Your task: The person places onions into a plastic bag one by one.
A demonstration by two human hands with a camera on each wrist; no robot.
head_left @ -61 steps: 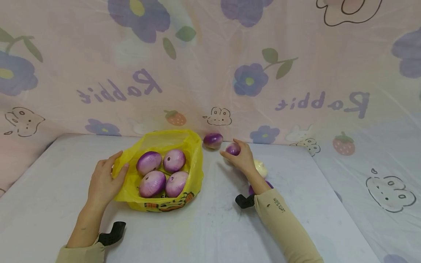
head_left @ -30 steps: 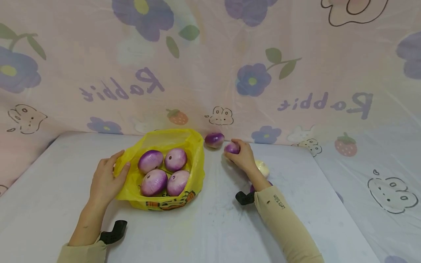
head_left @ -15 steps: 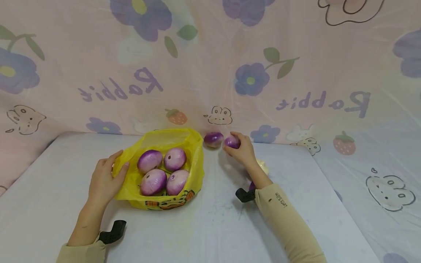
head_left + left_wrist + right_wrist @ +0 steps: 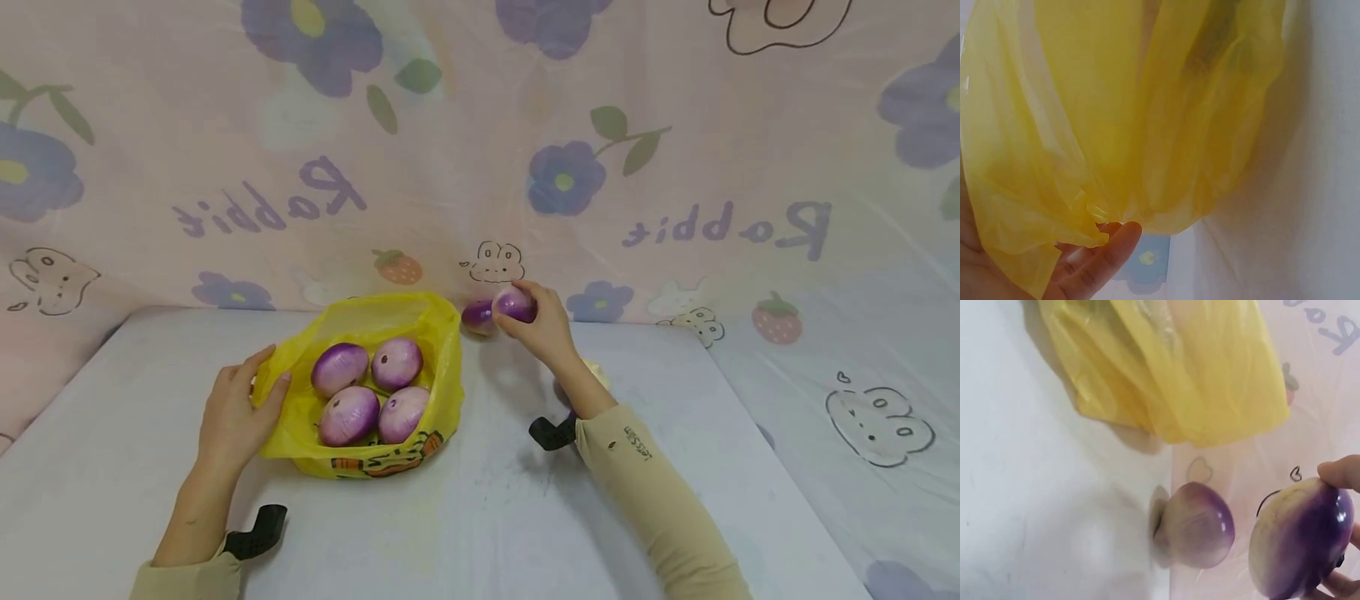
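My left hand point(image 4: 234, 417) grips the left rim of a yellow plastic bag point(image 4: 390, 310), its thumb lying over the edge. In the left wrist view its fingertips point(image 4: 1127, 239) show past the bunched film. Several purple-and-white onions point(image 4: 349, 417) lie inside the wide-mouthed bag. To the bag's right, my right hand point(image 4: 550, 330) holds one glossy purple onion point(image 4: 514, 305) between thumb and fingers, raised above the table. Another onion point(image 4: 1197, 526) rests on the table at the back, beside the bag; the held onion partly overlaps it in the head view.
A pale cream round thing point(image 4: 600, 372) sits on the white table point(image 4: 480, 533) behind my right wrist, mostly hidden, with a bit of purple near it. A printed curtain point(image 4: 450, 167) hangs along the table's back edge. Black camera mounts point(image 4: 258, 533) jut from both wrists.
My right hand has closed round the onion at the back right, lifted it and moved it slightly left. My left hand and the bag stay in place.
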